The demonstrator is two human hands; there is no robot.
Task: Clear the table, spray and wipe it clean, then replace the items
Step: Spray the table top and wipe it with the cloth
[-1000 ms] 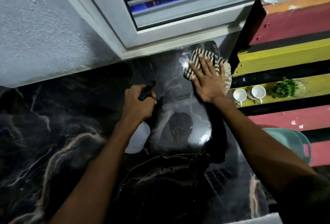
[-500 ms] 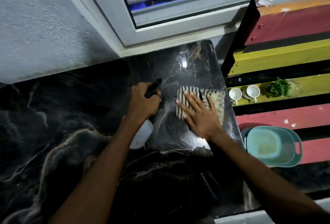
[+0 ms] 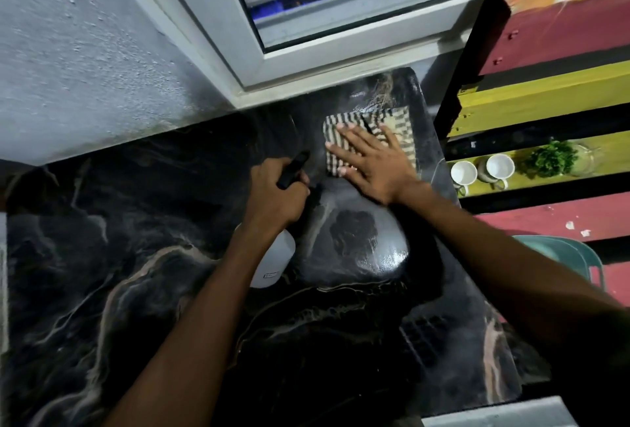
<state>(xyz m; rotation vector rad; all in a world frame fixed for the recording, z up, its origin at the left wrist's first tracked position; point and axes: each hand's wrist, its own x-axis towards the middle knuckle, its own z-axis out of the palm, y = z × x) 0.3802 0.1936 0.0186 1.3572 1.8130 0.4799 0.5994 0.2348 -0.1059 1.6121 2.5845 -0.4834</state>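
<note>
Now: left hand (image 3: pixel 278 193) grips spray bottle (image 3: pixel 272 261) — right hand (image 3: pixel 373 162) flat, fingers straight, pressing striped cloth (image 3: pixel 344 121).

White-framed window (image 3: pixel 259 34) is set above the counter's far edge, w/ grey textured wall (image 3: pixel 85 62) at left. Painted slat structure (image 3: pixel 562 38) (red, yellow, black bands) is seen at right. Two white cups (image 3: pixel 482 169) are placed side by side on a yellow slat, just beside a small green plant (image 3: pixel 550 158). Teal plastic basin (image 3: pixel 566 253) is partly shown lower right.
</note>
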